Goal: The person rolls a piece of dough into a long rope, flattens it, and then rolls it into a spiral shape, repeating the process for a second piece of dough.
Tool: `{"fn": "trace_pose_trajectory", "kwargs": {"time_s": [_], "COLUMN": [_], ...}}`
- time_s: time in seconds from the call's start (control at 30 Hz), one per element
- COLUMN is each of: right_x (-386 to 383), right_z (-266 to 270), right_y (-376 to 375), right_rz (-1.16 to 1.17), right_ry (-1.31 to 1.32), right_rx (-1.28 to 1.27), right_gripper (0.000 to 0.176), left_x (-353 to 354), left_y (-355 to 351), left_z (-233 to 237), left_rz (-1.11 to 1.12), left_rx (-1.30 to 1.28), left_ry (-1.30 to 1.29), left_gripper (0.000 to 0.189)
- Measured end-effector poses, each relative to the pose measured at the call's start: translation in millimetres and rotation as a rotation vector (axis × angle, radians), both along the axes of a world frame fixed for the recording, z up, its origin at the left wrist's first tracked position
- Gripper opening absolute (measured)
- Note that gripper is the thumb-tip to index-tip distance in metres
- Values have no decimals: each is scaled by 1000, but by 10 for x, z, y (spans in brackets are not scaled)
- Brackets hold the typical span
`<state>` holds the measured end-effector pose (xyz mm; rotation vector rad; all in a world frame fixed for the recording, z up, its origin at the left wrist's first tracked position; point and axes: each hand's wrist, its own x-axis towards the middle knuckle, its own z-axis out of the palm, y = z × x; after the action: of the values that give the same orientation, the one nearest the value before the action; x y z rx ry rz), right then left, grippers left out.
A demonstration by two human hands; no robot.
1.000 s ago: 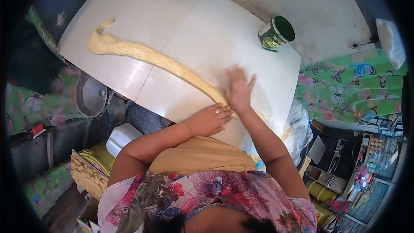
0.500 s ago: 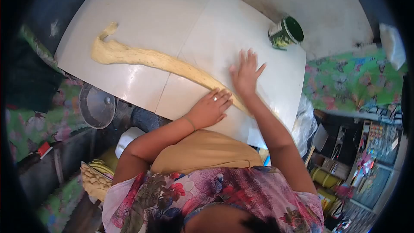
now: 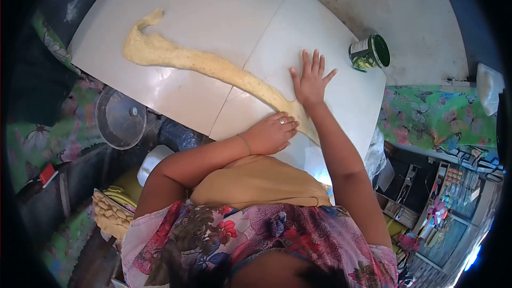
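My right hand (image 3: 311, 86) was spread wide over the white table (image 3: 208, 8), fingers splayed and holding nothing, just right of the dough (image 3: 210, 66). My left hand (image 3: 273, 132), a ring (image 3: 282, 121) on one finger, was loosely extended, fingers close together, their tips touching the dough's near edge without gripping it. The dough ran in a long strip across the table, hooked at its far left end and narrowing between my hands. A green tub (image 3: 365, 54) sat beyond my right hand.

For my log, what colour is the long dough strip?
The dough strip is pale yellow, best seen in the head view.
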<state>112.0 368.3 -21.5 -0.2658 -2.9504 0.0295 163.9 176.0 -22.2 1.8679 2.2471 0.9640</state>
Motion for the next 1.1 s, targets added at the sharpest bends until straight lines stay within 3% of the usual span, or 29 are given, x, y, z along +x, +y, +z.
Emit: {"fn": "trace_pose_trajectory", "kwargs": {"time_s": [0.07,0.1,0.13,0.2,0.3,0.4,0.47,0.5,0.6,0.67,0.73,0.8,0.9,1.0,1.1], "right_x": [-155,-86,50,-53,-344,-292,60,191,130,14,-109,-235,-336,-434,-491], "right_z": [40,15,40,-133,96,237,183,153,214,303,321,242,209,273,189], "right_y": [-36,-202,-366,-294,-260,-439,-744,-775,-901,-955,-1002,-1070,-1182,-1289,-1434], "right_rz": [12,37,205,63,41,223,493,632,622,666,703,740,793,833,796], "right_ry": [-32,1,-69,75,-81,-29,-43,-174,-220,-269,-246,-160,-163,-222,-112], "right_rx": [118,5,-103,-182,18,-327,-714,-547,-138,-71,-87,-194,-186,-57,-140], "right_gripper": [67,68,69,67,66,67,68,70,77,81,84,86,85,84,82], "left_x": [-25,-31,-101,-141,-324,-396,-410,-443,-453,-572,-829,-1094,-1639,-1982,-2175], "left_y": [1,5,-28,-167,-360,-477,-624,-706,-1077,-1412,-1880,-2259,-2559,-2265,-2130], "left_z": [-46,-117,-68,67,132,112,145,131,96,191,164,198,48,309,248], "left_rz": [7,-8,99,273,447,450,388,363,630,1117,1441,1715,1950,2025,2019], "left_rx": [13,47,50,32,-27,-102,-121,44,283,273,190,266,215,-210,-250], "left_ry": [41,-1,77,215,170,62,-52,-134,-198,-88,63,-201,-271,-315,-138], "left_gripper": [42,41,41,42,51,51,47,40,37,40,53,66,82,91,78]}}
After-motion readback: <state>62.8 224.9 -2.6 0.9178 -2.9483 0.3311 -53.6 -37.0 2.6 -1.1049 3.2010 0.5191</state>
